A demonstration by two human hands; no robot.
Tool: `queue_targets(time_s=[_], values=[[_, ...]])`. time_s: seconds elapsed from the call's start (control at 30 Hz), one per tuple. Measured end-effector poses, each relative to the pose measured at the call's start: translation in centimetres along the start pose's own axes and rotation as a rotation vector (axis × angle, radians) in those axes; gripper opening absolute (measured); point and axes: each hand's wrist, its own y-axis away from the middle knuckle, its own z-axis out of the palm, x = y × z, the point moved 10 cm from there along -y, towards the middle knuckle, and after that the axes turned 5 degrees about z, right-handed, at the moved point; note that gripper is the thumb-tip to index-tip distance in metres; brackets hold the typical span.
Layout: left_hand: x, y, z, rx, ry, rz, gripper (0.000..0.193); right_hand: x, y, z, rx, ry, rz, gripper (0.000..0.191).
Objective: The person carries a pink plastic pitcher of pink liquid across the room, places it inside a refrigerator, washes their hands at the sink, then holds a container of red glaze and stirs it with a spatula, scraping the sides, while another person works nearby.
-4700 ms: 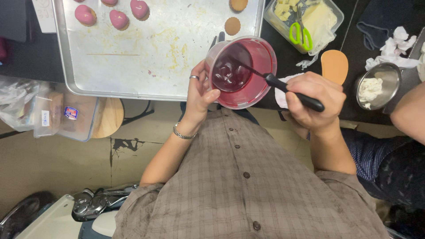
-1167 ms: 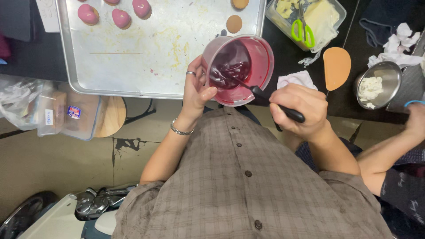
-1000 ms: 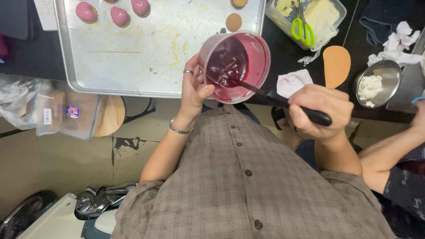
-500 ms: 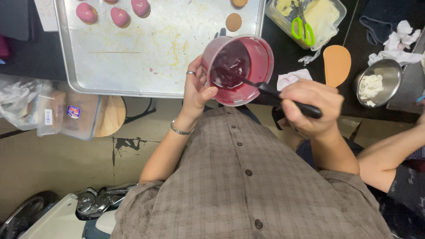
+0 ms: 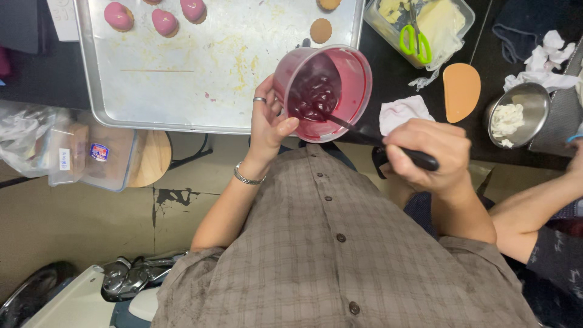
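My left hand (image 5: 267, 121) grips the side of a clear round tub (image 5: 355, 85) of dark red glaze, tilted toward me over the table's front edge. My right hand (image 5: 428, 155) is closed on the black handle of a utensil (image 5: 358, 129) whose tip is sunk in the glaze. Behind the tub lies a large metal baking tray (image 5: 212, 79) with three pink-glazed pieces (image 5: 164, 21) at its far left and round biscuits (image 5: 320, 29) at its far right.
A plastic container holding green-handled scissors (image 5: 413, 39) sits at the back right. An orange spatula (image 5: 461, 91), a crumpled cloth (image 5: 401, 112) and a steel bowl of white cream (image 5: 516, 115) lie to the right. Another person's arm (image 5: 534, 206) reaches in at the right. A plastic box (image 5: 91, 158) stands on a stool at the left.
The utensil has kept moving around inside the tub, and my right hand has shifted back and forth with it. My left hand has kept its hold on the tub.
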Motion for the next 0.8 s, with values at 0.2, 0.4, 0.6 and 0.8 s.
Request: queue_targets(time_s=[0.2,0.4,0.6,0.8], values=[[-0.5,0.4,0.4,-0.022,0.025,-0.017,0.112,0.7,0.5,-0.9,0.087,-0.028,0.023,0.005],[-0.4,0.2,-0.1,0.002,0.018,0.016,0.110,1.1,0.7,-1.5,0.141,-0.047,0.032,0.006],[-0.6,0.0,-0.1,-0.012,-0.001,-0.011,0.110,1.2,0.7,0.6,-0.013,0.018,0.000,0.007],[-0.4,0.0,-0.5,-0.006,0.007,-0.002,0.109,1.3,1.0,-1.8,0.221,-0.120,-0.020,0.009]])
